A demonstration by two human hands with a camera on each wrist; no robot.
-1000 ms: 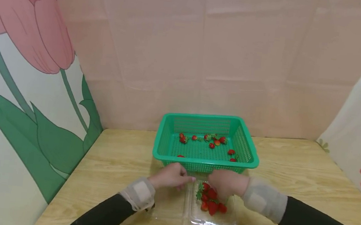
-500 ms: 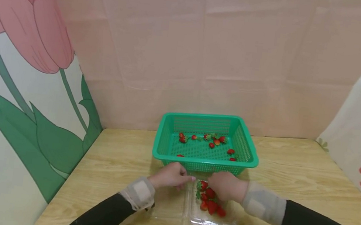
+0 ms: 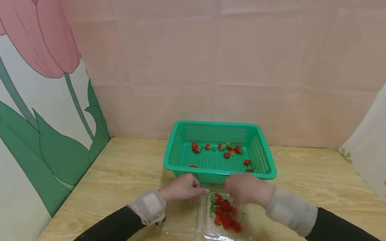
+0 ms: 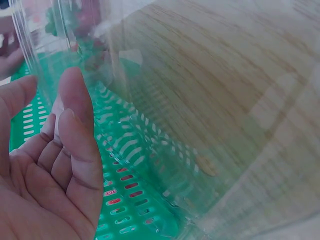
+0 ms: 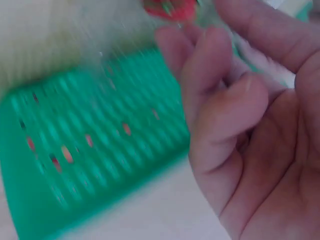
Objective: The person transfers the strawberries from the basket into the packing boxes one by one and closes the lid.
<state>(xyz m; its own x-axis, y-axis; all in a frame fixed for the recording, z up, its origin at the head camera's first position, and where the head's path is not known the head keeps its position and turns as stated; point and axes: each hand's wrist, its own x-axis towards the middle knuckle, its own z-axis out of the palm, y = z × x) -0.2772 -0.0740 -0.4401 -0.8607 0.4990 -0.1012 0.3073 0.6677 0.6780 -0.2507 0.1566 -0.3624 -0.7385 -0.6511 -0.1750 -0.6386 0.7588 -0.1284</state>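
My left hand (image 3: 182, 188) is beside the far edge of a clear plastic clamshell box (image 3: 229, 240), thumb reaching the hinge side; fingers are loosely bent in the left wrist view, with a gap between thumb and index finger. The lid (image 4: 200, 100) lies opened to the left. Several red strawberries (image 3: 226, 221) with green leaves sit in the box's right half. Over its far right corner hovers my right hand (image 3: 247, 188), fingers loosely bent. In the right wrist view a strawberry (image 5: 172, 10) shows just past the fingertips, apparently inside the box; nothing visibly lies in the hand.
Right behind the box stands a green slotted basket (image 3: 219, 173) with several strawberries scattered over its bottom. All of it rests on a wood-grain table (image 3: 130, 169). A pinkish cloth (image 3: 200, 57) hangs behind, and a tulip-printed sheet (image 3: 18, 116) borders the left.
My right hand has come up and away from the strawberries toward the basket, uncovering more of the box. The strawberries shifted slightly earlier. My left hand has stayed in place.
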